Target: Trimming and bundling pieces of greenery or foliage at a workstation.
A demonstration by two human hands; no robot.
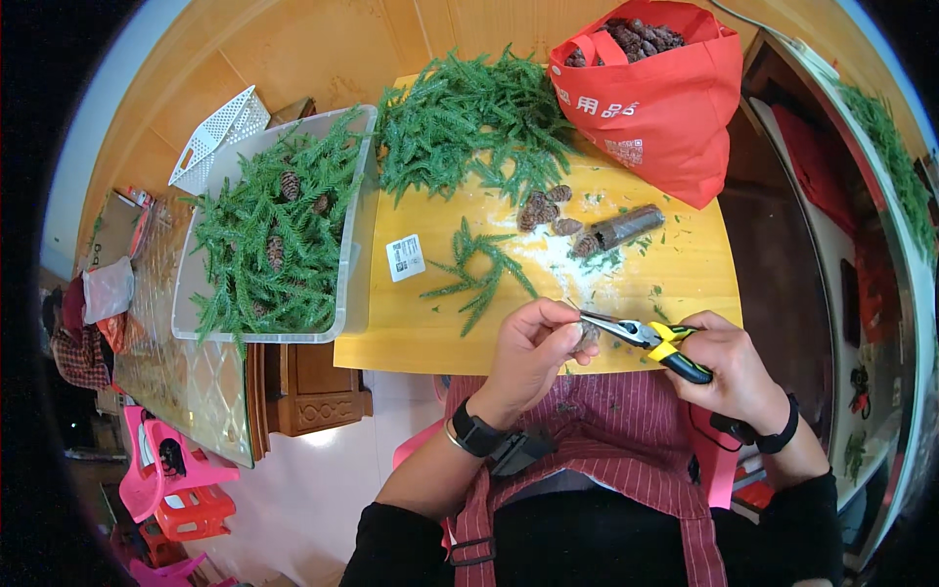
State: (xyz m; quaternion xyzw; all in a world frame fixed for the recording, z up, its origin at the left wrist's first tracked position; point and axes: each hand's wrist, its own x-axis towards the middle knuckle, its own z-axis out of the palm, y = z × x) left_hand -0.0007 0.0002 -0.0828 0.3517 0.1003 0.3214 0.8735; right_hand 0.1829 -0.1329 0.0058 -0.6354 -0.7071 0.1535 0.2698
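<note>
My right hand (729, 362) is wrapped round the yellow and black handles of a pair of long-nose pliers (641, 336). The jaws point left and reach the fingertips of my left hand (536, 347). There, thumb and fingers pinch a small brownish pine cone (587, 338), partly hidden by the fingers. On the yellow tabletop (411, 323) beyond lie a green artificial fir ring (479, 272), several loose pine cones (538, 210) and a dark brown cylinder (626, 231) among white powder and green bits. A white printed label (405, 257) lies left of the ring.
At left, a clear plastic bin (360, 225) holds green sprigs with pine cones. A pile of green sprigs (469, 122) covers the table's far side. A red bag (655, 117) full of pine cones stands at the back right. Pink stools (171, 460) are at the lower left.
</note>
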